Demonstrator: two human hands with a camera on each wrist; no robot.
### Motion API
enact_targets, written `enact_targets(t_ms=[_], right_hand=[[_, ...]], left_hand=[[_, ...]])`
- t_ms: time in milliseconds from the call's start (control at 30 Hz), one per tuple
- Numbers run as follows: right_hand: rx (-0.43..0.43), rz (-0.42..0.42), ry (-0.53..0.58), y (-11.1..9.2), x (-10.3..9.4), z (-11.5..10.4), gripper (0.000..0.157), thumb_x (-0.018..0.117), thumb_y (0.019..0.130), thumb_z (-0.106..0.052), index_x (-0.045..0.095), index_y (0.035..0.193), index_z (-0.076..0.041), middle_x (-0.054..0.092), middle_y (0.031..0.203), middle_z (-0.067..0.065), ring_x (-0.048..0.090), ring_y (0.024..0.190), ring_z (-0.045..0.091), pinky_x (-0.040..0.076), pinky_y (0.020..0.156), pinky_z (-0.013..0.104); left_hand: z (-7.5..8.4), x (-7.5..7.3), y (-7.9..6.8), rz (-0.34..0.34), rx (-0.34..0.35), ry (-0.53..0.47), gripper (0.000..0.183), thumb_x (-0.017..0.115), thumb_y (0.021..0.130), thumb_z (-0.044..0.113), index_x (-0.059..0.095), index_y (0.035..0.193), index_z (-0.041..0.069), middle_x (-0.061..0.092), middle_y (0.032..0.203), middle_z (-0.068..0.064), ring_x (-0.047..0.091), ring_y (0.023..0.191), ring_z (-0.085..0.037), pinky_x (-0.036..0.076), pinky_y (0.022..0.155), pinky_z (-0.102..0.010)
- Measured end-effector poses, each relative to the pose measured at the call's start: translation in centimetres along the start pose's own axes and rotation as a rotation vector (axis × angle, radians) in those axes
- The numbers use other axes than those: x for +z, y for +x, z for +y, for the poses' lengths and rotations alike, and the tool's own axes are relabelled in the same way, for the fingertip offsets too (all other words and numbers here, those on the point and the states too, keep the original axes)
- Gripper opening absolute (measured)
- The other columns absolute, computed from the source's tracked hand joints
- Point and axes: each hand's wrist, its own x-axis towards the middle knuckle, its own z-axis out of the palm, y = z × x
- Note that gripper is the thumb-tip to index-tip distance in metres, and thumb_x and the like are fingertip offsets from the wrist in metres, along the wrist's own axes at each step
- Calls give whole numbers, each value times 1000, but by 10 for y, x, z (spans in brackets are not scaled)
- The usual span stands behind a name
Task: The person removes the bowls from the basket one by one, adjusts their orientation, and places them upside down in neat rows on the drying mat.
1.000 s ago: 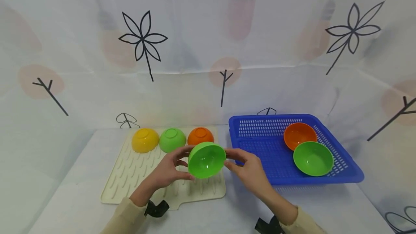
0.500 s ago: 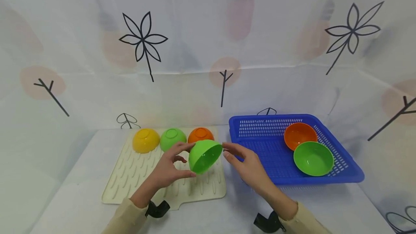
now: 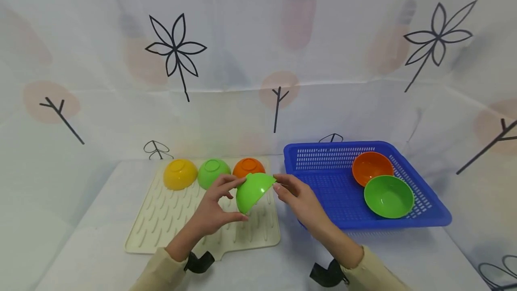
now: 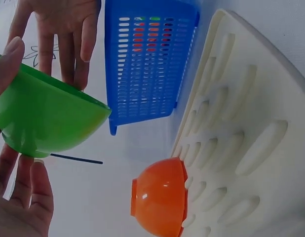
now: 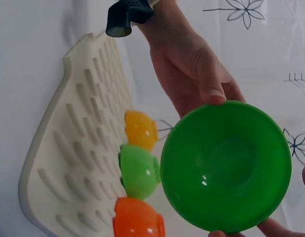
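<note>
In the head view my left hand (image 3: 210, 210) holds a green bowl (image 3: 253, 191) tipped on its side, thumb at the rim and fingers against the base. The bowl's hollow faces the right wrist camera, where its inside (image 5: 226, 163) looks bare and shiny. My right hand (image 3: 300, 199) is at the far side with fingertips at the rim; its thumb stands apart from the bowl in the right wrist view. Behind the held bowl, a yellow bowl (image 3: 180, 174), a green bowl (image 3: 213, 173) and an orange bowl (image 3: 248, 166) lie upside down in a row on a cream drying mat (image 3: 161, 219).
To the right stands a blue plastic basket (image 3: 323, 205), with an orange bowl (image 3: 371, 167) and another green bowl (image 3: 388, 196) inside, both facing up. A patterned white cloth (image 3: 242, 57) hangs behind the white table (image 3: 97, 223).
The held bowl has turned from showing its inside to the head camera to showing its outer side, its opening now toward the lower right. My right thumb has come off the rim.
</note>
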Motion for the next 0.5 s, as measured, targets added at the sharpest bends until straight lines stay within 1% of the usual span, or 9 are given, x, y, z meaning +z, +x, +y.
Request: enact_targets(t_ms=[133, 200, 267, 367, 500], right_hand=[[20, 32, 34, 1, 3, 0, 43, 64, 98, -33, 59, 133, -9, 61, 131, 8, 57, 123, 27, 50, 100, 42], [26, 39, 53, 1, 5, 1, 42, 65, 98, -31, 59, 132, -8, 61, 130, 8, 57, 123, 27, 49, 101, 43], [32, 43, 66, 1, 6, 2, 41, 66, 97, -30, 59, 131, -8, 61, 130, 8, 56, 124, 27, 48, 103, 45], [32, 41, 77, 0, 8, 3, 40, 67, 97, -29, 59, 130, -7, 61, 131, 8, 55, 127, 28, 45, 104, 47], [32, 35, 91, -1, 8, 2, 39, 67, 96, -27, 59, 129, -6, 60, 132, 9, 54, 128, 30, 44, 105, 49]], left_hand=[[0, 1, 0, 4, 7, 2, 86, 94, 64, 8, 57, 142, 16, 52, 128, 0, 50, 112, -22, 51, 79, -32], [0, 1, 0, 1, 9, -2, 89, 94, 64, 9, 55, 143, 15, 50, 132, -1, 50, 115, -25, 50, 80, -35], [1, 1, 0, -8, 1, -14, 92, 95, 63, 11, 52, 145, 16, 47, 137, -2, 48, 118, -30, 50, 82, -36], [1, 2, 0, -34, -23, -40, 95, 95, 66, 24, 47, 148, 20, 42, 143, -3, 44, 122, -33, 49, 85, -38], [0, 2, -1, -67, -77, -89, 99, 88, 69, 50, 40, 152, 25, 40, 147, -8, 41, 125, -29, 50, 88, -38]])
